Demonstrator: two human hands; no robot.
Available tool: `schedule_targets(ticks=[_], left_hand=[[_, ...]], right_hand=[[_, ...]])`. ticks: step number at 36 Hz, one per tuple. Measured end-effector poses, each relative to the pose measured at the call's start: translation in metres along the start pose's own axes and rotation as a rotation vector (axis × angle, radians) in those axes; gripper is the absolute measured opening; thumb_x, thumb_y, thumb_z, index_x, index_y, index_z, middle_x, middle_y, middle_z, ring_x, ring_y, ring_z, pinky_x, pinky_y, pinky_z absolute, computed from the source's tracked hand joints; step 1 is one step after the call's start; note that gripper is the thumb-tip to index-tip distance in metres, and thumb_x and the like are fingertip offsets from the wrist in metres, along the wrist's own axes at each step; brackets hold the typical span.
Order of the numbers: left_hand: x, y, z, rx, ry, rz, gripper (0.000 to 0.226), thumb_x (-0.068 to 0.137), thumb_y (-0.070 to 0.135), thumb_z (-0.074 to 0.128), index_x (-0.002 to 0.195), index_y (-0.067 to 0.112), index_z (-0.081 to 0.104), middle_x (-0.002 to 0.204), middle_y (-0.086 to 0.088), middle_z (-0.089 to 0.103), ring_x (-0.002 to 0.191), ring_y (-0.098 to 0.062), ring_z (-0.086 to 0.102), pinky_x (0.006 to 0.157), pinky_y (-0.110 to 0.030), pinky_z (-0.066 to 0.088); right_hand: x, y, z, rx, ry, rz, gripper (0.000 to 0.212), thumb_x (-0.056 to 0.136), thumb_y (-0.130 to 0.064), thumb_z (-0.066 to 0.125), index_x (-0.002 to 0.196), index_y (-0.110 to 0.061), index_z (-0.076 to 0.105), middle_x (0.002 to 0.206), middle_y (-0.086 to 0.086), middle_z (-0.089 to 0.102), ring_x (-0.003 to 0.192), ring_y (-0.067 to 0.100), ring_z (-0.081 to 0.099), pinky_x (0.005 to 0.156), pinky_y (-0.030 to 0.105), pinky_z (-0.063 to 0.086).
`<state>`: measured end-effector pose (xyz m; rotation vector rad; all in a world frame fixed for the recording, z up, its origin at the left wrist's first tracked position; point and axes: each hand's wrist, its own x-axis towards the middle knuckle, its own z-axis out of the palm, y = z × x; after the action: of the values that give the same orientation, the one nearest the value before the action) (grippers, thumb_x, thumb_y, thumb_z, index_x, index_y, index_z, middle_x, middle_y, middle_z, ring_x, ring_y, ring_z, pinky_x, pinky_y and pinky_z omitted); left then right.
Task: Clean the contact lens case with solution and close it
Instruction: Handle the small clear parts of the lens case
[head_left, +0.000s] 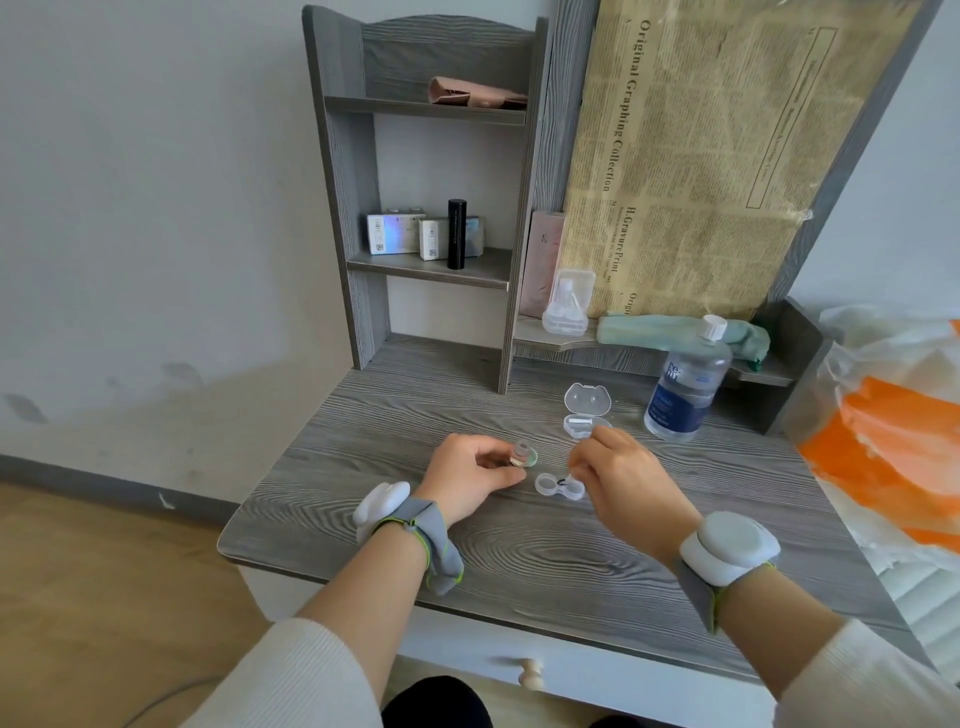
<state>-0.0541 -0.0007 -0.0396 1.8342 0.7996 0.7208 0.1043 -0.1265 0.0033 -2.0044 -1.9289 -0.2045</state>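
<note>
1. Case (560, 486): clear, two wells, both uncovered, lying flat on the desk (395, 415). A small dark ring sits in one well.
2. Right hand (621, 480): just right of the case, fingers curled and pinching a thin pale tool (573, 470) whose tip reaches down to the ring.
3. Left hand (467, 470): just left of the case, fingers curled round a greenish cap (523, 457).
4. Bottle (684, 387): solution, capped and upright, well behind the case to its right. An open clear box (587, 410) lies between the two.
5. Step, by judgement: a well is being cleared and rinsing has not begun. The next move calls for a free hand to fetch and uncap the bottle, wet both wells, then fit the caps.
6. Hard to make out: what the ring is, the tool's shape, any second cap, and any liquid in the wells.
</note>
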Motion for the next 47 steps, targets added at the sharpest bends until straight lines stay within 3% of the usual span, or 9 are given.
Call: schedule_targets(ticks=[3,8,14,22,31,39,47], left_hand=[[0.000,0.000,0.000,0.005,-0.001,-0.001,0.020,0.073,0.013,0.078,0.093,0.017,0.076,0.086,0.000,0.074,0.075,-0.008,0.062,0.075,-0.021,0.050],[0.000,0.001,0.000,0.008,0.000,-0.012,0.020,0.073,0.013,0.078,0.092,0.016,0.076,0.087,-0.002,0.074,0.076,-0.012,0.062,0.078,-0.030,0.052],[-0.001,0.000,0.000,0.015,-0.002,-0.002,0.020,0.074,0.013,0.078,0.093,0.018,0.076,0.088,-0.001,0.075,0.075,-0.007,0.062,0.072,-0.017,0.049],[0.000,0.000,-0.001,0.010,-0.004,-0.004,0.021,0.073,0.014,0.078,0.092,0.022,0.076,0.087,0.001,0.075,0.069,0.000,0.060,0.067,-0.008,0.046],[0.000,0.000,0.001,-0.013,0.008,-0.012,0.022,0.073,0.010,0.078,0.093,0.017,0.076,0.086,-0.002,0.073,0.070,-0.004,0.059,0.066,-0.006,0.044],[-0.001,0.000,0.000,-0.006,0.006,-0.009,0.023,0.074,0.011,0.078,0.096,0.015,0.075,0.091,-0.002,0.074,0.073,-0.004,0.061,0.068,-0.006,0.045],[0.000,0.000,-0.001,0.010,0.000,-0.007,0.023,0.074,0.013,0.078,0.096,0.016,0.076,0.089,0.000,0.074,0.071,-0.002,0.060,0.068,-0.008,0.045]], right_hand=[[0.000,0.002,-0.002,-0.016,-0.003,0.004,0.017,0.095,-0.012,0.047,0.098,-0.008,0.063,0.099,0.007,0.057,0.093,0.024,0.052,0.078,0.020,0.033],[0.002,0.004,-0.007,-0.016,0.017,0.029,0.015,0.093,-0.010,0.049,0.095,-0.005,0.063,0.097,0.010,0.058,0.091,0.026,0.052,0.078,0.024,0.034],[-0.002,0.007,-0.004,-0.021,0.000,0.035,0.017,0.094,-0.011,0.047,0.095,-0.006,0.063,0.097,0.008,0.058,0.092,0.025,0.052,0.076,0.020,0.031],[-0.005,0.008,0.002,-0.039,-0.062,0.032,0.020,0.095,-0.013,0.045,0.100,-0.008,0.063,0.102,0.007,0.058,0.096,0.025,0.052,0.079,0.026,0.037],[-0.003,0.008,-0.002,0.024,-0.102,0.070,0.021,0.094,-0.013,0.046,0.100,-0.009,0.066,0.100,0.005,0.058,0.092,0.024,0.054,0.080,0.034,0.045],[-0.002,0.008,-0.004,0.114,-0.016,0.128,0.015,0.087,-0.010,0.054,0.088,-0.014,0.069,0.079,-0.009,0.050,0.070,0.013,0.049,0.069,0.029,0.044],[0.000,0.012,-0.001,0.119,-0.018,0.140,0.014,0.086,-0.010,0.056,0.086,-0.015,0.069,0.080,-0.009,0.051,0.069,0.013,0.050,0.068,0.028,0.043]])
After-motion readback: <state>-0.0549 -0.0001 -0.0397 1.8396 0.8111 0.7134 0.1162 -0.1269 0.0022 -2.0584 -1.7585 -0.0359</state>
